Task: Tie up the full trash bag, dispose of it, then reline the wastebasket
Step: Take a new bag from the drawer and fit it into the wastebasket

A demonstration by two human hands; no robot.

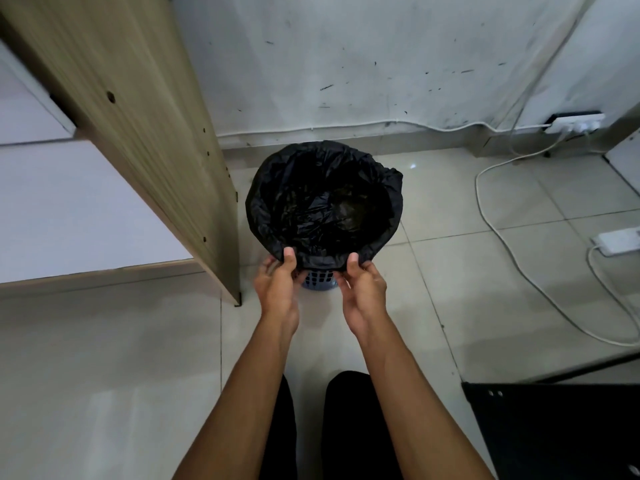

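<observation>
Black plastic trash bag [325,202] sits in a small blue perforated plastic wastebasket [320,279] on the pale tiled floor [467,271], close to the scuffed white wall [346,64] at twelve o'clock. Its mouth is folded over the basket rim and stands open, with dark crumpled contents showing inside.

The person stands at six o'clock of the basket. The left hand [278,282] and the right hand [363,285] each pinch the folded bag edge at the near rim, thumbs on top and fingers curled beneath.

A wooden desk side panel [138,133] stands at nine o'clock. White power cables [502,237] and a white power strip [618,241] lie at three o'clock.

Assessment: the task appears to be at its start. The bag edge is not yet freed from the rim, no knot is made, the bag remains in the basket. Tying, disposal and relining are all outstanding. No replacement liner is in view.
</observation>
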